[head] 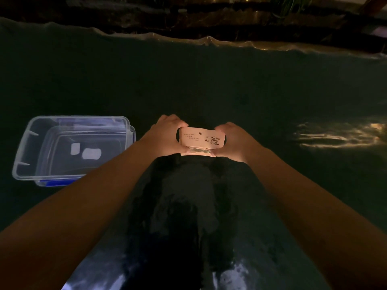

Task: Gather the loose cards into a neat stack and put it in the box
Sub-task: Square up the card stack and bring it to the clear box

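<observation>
A squared-up stack of pale pink cards [201,141] with a coffee-cup drawing on its top card is held over the middle of the dark table. My left hand [167,135] grips its left end. My right hand [232,141] grips its right end. A clear plastic box [23,162] with a blue clip at its front stands open to the left of my left forearm, apart from the stack. Two white patches show on its bottom.
A dark glossy cloth [209,84] covers the table, and its wavy far edge runs across the top of the view. A bright light reflection [339,135] lies on the cloth at the right. The scene is dim.
</observation>
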A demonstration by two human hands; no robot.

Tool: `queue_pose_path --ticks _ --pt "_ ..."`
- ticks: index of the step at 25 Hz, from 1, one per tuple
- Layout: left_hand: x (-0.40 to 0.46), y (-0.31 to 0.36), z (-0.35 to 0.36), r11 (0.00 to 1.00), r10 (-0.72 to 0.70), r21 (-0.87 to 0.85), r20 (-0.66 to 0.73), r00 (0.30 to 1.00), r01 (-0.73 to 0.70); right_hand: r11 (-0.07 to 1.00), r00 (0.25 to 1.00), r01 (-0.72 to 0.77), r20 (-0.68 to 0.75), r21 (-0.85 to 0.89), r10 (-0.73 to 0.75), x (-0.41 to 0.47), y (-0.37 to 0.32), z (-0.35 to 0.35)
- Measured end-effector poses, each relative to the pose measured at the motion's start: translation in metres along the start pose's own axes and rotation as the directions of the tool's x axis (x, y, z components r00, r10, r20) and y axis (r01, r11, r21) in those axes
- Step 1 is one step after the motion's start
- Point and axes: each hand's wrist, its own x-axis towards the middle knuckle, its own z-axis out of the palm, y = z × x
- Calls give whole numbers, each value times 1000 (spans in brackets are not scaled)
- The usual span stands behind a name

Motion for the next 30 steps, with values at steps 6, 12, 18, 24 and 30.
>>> queue_pose_path --ticks 6,12,18,24,30 --pt "0 0 1 1000 3 8 -15 1000 -3 1000 1000 9 -2 1 -9 -1 0 -1" --pt "1 0 1 999 -32 42 23 999 31 1000 1000 3 26 -24 -3 5 3 3" --pt "3 -4 5 998 -53 24 21 998 53 997 999 26 31 -77 -23 11 5 3" --pt "4 -6 7 998 -56 15 4 998 55 997 999 26 43 -70 -23 14 5 3" --pt "3 -3 5 998 -63 20 8 998 63 997 999 17 51 -69 -14 15 4 1"
